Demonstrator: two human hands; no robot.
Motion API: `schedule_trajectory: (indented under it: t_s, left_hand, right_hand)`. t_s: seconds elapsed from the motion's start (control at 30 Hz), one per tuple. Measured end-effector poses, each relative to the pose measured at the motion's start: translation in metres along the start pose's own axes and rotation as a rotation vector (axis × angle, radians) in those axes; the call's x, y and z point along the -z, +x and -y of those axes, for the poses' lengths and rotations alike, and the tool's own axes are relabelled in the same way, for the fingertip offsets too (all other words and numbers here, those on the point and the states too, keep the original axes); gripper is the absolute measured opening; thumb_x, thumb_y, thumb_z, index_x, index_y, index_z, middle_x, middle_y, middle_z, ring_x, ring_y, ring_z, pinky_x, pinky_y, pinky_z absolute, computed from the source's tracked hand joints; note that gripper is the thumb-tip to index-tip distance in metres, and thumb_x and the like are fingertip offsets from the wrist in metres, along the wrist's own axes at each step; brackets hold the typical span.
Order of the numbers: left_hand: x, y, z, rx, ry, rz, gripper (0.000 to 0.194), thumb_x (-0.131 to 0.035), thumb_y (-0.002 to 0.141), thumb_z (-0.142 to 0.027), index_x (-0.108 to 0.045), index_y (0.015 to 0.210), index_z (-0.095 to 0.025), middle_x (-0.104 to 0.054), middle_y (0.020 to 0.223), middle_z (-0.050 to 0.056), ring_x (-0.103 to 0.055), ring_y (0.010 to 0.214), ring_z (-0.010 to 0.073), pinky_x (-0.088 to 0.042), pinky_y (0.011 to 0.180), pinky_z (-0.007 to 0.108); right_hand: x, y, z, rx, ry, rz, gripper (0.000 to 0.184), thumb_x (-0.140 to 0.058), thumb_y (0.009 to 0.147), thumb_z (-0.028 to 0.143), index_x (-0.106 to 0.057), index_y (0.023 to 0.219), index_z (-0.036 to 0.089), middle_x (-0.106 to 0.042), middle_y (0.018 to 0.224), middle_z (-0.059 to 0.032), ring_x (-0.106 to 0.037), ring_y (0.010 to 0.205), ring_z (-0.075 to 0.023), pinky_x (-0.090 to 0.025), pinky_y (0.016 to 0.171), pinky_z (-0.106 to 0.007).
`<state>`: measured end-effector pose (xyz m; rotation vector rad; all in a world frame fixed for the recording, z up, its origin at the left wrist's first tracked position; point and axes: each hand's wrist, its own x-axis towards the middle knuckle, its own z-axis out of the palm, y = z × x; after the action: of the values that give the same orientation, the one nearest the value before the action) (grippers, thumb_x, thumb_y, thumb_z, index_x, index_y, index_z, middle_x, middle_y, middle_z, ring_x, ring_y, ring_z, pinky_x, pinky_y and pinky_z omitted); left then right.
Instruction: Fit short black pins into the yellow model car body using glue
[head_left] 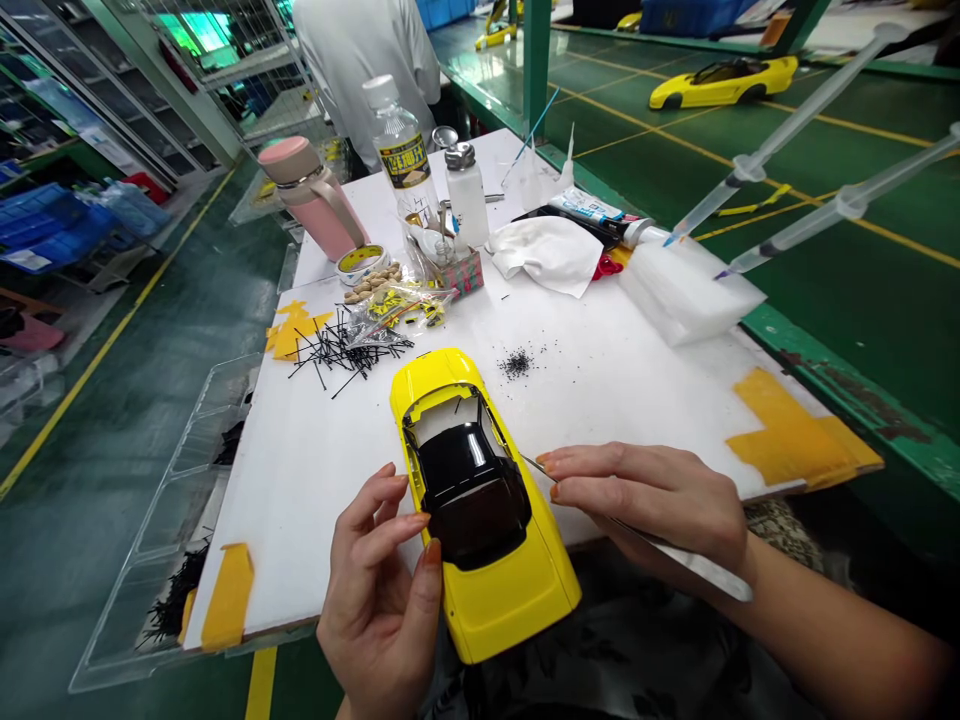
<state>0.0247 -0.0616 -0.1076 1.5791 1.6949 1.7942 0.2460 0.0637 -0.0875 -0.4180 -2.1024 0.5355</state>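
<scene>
A yellow model car body (480,500) with a glossy black roof lies at the near edge of a white work board (622,390). My left hand (379,590) grips its left side, thumb against the black roof. My right hand (652,495) pinches metal tweezers (675,550). The tweezers' tip rests at the car's right side by the roof. A heap of thin black strips (349,345) lies past the car's front, and a small pile of tiny black bits (516,362) sits to the right.
At the back stand a pink flask (315,195), a water bottle (401,150), a small dispenser bottle (466,190), a white cloth (547,255) and a foam block (686,290). Two syringes (787,130) hang at the right. A person in white (367,50) stands beyond. A clear tray (172,520) sits left.
</scene>
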Motion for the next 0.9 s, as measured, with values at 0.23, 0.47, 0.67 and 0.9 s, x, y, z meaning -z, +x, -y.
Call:
schedule_trajectory:
  t_s: [0.23,0.47,0.67,0.9]
  left_hand:
    - [0.0006,0.0002,0.0012,-0.011,-0.012,0.012,0.034,-0.068,0.087,0.002,-0.071,0.113,-0.019,-0.06,0.139,0.011,-0.057,0.137,0.0245,-0.05,0.119,0.041]
    - [-0.0001,0.0008,0.0001,-0.005,-0.008,0.004,0.031,-0.069,0.087,0.0,-0.071,0.112,-0.019,-0.061,0.138,0.012,-0.057,0.137,0.0246,-0.051,0.119,0.039]
    - [-0.0002,0.0006,0.001,-0.008,-0.002,0.0,0.03,-0.069,0.088,-0.001,-0.072,0.112,-0.019,-0.061,0.138,0.012,-0.057,0.138,0.0253,-0.051,0.118,0.041]
    - [0.0001,0.0004,0.0009,-0.001,-0.009,0.002,0.03,-0.069,0.088,-0.001,-0.072,0.111,-0.019,-0.061,0.137,0.011,-0.056,0.139,0.0253,-0.05,0.119,0.041]
  right_hand:
    - [0.0005,0.0017,-0.001,0.0,0.018,-0.005,0.022,-0.062,0.098,0.0,-0.075,0.107,0.014,-0.08,0.107,-0.0133,-0.078,0.104,-0.0188,-0.065,0.091,-0.024]
    - [-0.0028,0.0001,-0.0049,0.027,0.083,-0.038,0.021,-0.06,0.1,0.003,-0.075,0.108,0.014,-0.08,0.108,-0.0128,-0.078,0.104,-0.0165,-0.064,0.091,-0.021]
    - [0.0005,0.0034,-0.0026,-0.003,0.086,-0.007,0.024,-0.06,0.097,-0.001,-0.075,0.109,0.014,-0.08,0.109,-0.013,-0.077,0.105,-0.0173,-0.063,0.092,-0.022]
    - [0.0013,0.0044,-0.0048,0.005,0.124,-0.006,0.023,-0.059,0.097,-0.001,-0.075,0.107,0.012,-0.08,0.108,-0.0134,-0.078,0.104,-0.0172,-0.063,0.092,-0.021]
